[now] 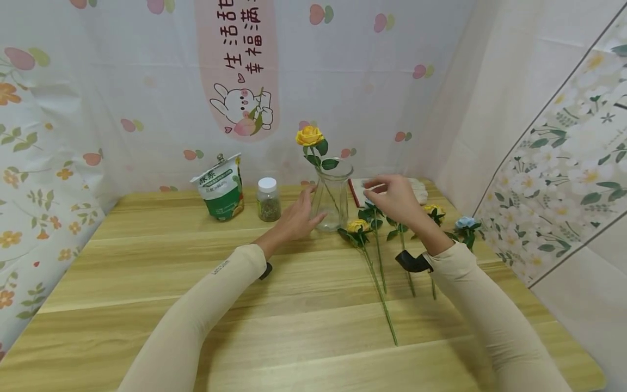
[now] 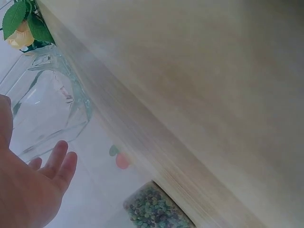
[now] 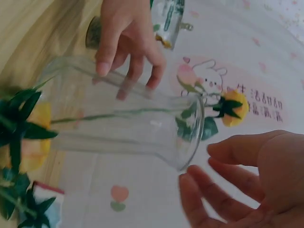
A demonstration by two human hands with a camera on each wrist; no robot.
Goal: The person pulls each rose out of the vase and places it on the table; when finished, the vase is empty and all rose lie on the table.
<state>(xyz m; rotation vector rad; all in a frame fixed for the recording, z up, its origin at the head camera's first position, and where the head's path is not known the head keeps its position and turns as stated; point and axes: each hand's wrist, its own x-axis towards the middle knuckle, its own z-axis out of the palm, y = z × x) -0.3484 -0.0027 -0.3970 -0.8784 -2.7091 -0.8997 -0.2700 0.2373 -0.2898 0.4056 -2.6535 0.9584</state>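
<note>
A clear glass vase (image 1: pixel 331 201) stands upright on the table with one yellow rose (image 1: pixel 309 136) in it, its bloom above the rim. My left hand (image 1: pixel 295 216) is at the vase's left side, thumb and fingers spread around it; whether they touch the glass is hard to tell. With nothing in its grasp, my right hand (image 1: pixel 393 197) hovers right of the vase, fingers loosely bent near the rim in the right wrist view. Below it lie a yellow rose (image 1: pixel 359 226) and a blue rose (image 1: pixel 371 204), partly hidden by the hand.
Left of the vase stand a white-capped jar (image 1: pixel 269 200) of small green and dark pieces and a green-and-white pouch (image 1: pixel 221 188) with a clip. Further right lie another yellow rose (image 1: pixel 434 212) and blue rose (image 1: pixel 467 222). A red-edged booklet (image 1: pixel 357 191) lies behind.
</note>
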